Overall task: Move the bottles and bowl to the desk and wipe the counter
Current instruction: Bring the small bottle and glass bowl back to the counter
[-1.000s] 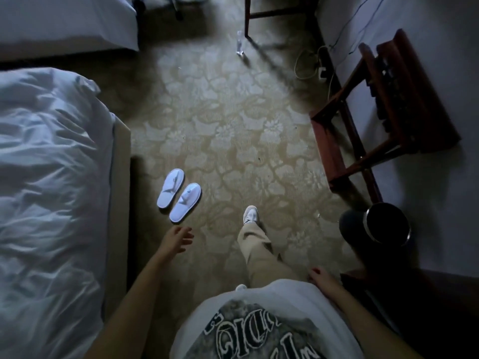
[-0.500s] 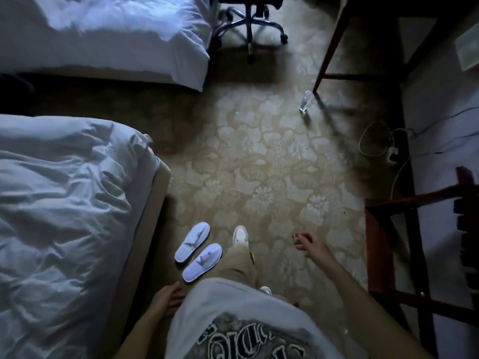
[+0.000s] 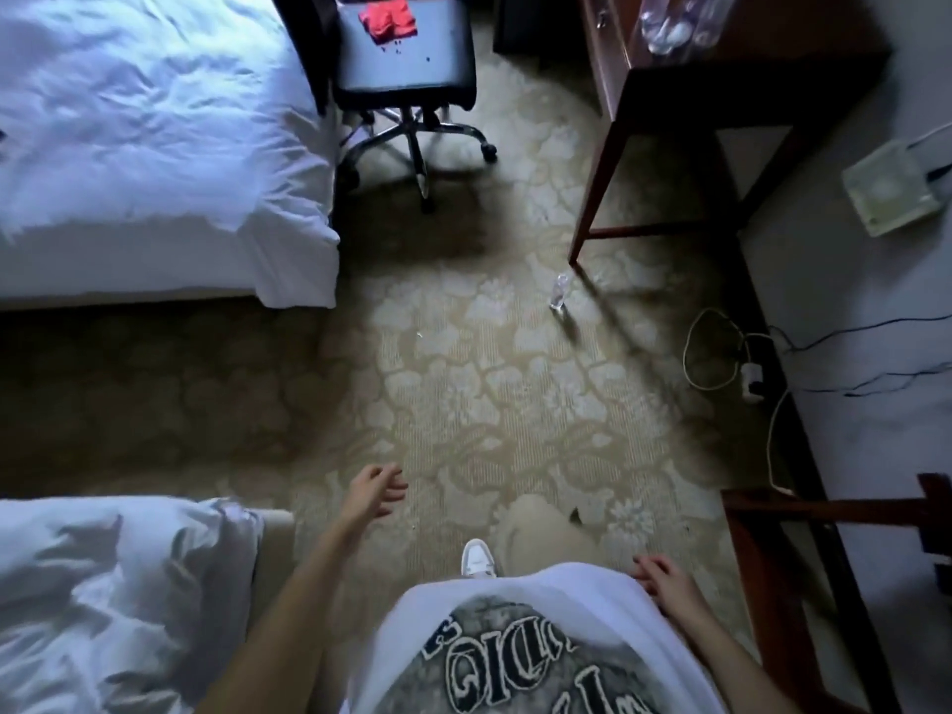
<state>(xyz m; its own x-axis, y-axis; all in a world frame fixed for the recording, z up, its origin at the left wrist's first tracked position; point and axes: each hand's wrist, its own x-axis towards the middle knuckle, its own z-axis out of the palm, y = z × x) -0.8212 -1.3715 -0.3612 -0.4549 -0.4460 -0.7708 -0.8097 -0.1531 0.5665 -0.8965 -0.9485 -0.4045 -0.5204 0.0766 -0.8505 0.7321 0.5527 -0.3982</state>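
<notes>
both hands hang loose and empty – left hand (image 3: 375, 489) out ahead, right hand (image 3: 664, 584) by the hip, free for carrying – while bottles (image 3: 675, 18) stand on the worktop (image 3: 747, 59) ahead and one bottle (image 3: 560, 291) stands on the carpet by its leg; no bowl shows.

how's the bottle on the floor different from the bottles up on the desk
The floor bottle stands alone on the carpet beside the desk leg; the desk bottles sit together on the desk top. The floor bottle shows whole, cap to base, while the desk bottles are cut off by the frame's upper edge. All look clear plastic.
</notes>
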